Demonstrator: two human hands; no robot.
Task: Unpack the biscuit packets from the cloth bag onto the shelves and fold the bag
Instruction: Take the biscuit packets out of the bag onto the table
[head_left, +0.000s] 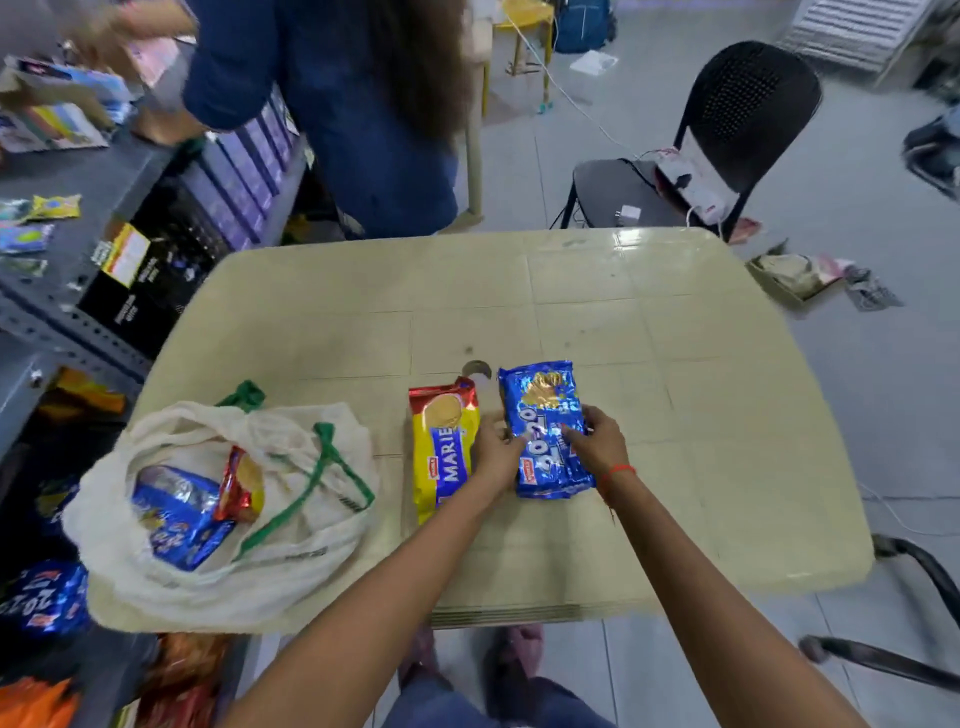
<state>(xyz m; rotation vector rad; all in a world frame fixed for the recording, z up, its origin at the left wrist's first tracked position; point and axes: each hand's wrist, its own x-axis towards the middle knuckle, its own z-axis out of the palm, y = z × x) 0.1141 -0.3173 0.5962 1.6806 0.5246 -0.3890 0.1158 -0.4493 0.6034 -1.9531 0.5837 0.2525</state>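
A blue 20-20 biscuit packet (545, 410) lies on the beige table (597, 322). My right hand (597, 441) grips its near right side. My left hand (498, 457) holds its left edge, lying between it and a yellow Marie packet (441, 447) beside it. A white cloth bag (223, 499) with green handles sits open at the table's left corner. Inside it are a blue packet (176, 514) and a red-ended packet (239, 486).
Grey metal shelves (67, 317) with packets and boxes stand at the left. Another person in blue (363, 104) stands beyond the table. A black chair (727, 135) is at the far right. More blue packets (41, 597) sit on a low shelf.
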